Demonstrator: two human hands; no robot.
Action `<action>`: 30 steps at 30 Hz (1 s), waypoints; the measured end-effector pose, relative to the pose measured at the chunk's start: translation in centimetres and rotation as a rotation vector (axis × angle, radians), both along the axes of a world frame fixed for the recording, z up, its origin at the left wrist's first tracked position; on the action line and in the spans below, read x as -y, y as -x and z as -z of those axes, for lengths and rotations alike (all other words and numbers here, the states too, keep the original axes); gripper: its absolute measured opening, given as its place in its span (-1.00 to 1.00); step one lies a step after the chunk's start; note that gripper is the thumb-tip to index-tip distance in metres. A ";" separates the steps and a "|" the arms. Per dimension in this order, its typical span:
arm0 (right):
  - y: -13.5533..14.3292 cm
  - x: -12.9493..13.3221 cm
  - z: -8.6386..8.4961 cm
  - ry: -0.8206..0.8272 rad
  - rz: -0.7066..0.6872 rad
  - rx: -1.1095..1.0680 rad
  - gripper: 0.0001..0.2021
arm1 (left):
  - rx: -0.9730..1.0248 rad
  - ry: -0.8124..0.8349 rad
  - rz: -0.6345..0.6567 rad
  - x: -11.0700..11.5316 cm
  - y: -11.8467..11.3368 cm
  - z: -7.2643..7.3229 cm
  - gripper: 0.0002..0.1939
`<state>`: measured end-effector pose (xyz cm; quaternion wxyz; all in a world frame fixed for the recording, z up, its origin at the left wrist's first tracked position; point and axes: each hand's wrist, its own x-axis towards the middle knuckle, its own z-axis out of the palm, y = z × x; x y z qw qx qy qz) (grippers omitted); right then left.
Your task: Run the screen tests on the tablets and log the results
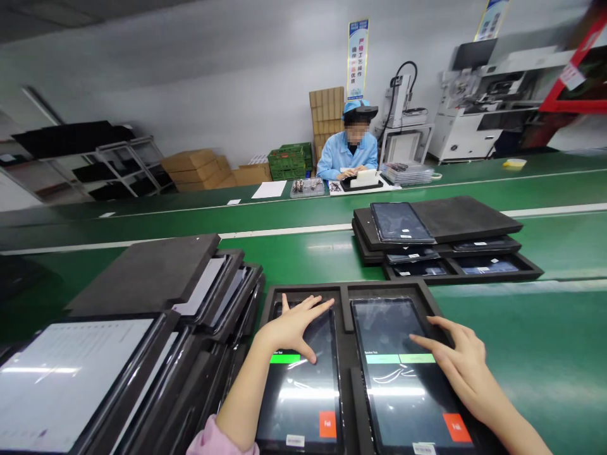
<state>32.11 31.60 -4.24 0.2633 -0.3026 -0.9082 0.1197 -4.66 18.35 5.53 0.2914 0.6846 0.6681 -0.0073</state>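
Right now the left hand (289, 328) is resting flat, fingers spread, on the upper part of the left tablet (301, 385), its grip loose and holding nothing. The right hand (462, 363) is lying open on the right tablet (408, 379), fingertips touching the screen near a pale green bar, grasping nothing either. Both tablets are sitting side by side in a black foam tray (348, 303) at the near edge of the green counter (545, 341), each showing a green strip across the middle and a red square at its near right corner. Just left of the tray, a leaning stack of trays (156, 297) with more tablets is crowding the near left. Farther off and to the right, another stack of foam trays (446, 237) is carrying a dark tablet on top. Across the counter at the far side, a person in a blue coat and cap (348, 148) is sitting with both hands on a small white device, with cardboard boxes (199, 167) and green crates (290, 161) behind.
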 end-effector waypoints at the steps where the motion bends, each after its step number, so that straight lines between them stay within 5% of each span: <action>1: 0.1 0.0 0.1 -0.002 0.068 -0.013 -0.54 | 0.003 0.015 0.000 0.0 0.0 0.0 0.28; 5: 0.6 -0.7 1.5 -0.039 0.278 -0.015 -0.53 | -0.054 0.021 -0.007 -0.1 -0.8 -0.1 0.30; 10: 1.0 -2.9 3.4 -0.102 0.293 0.072 -0.57 | -0.082 0.005 -0.054 -0.3 -1.7 -0.3 0.23; 16: 0.7 -3.8 3.4 -0.107 0.259 0.028 -0.59 | -0.180 -0.217 -0.348 -1.2 -4.1 0.7 -0.45; 23: 0.2 -3.5 3.3 -0.069 0.261 0.026 -0.58 | -0.298 -0.284 -0.462 -2.6 -7.2 1.9 -0.48; 30: -0.4 -3.4 3.7 -0.003 0.302 0.077 -0.54 | -0.263 -0.281 -0.467 -2.8 -5.8 2.2 -0.54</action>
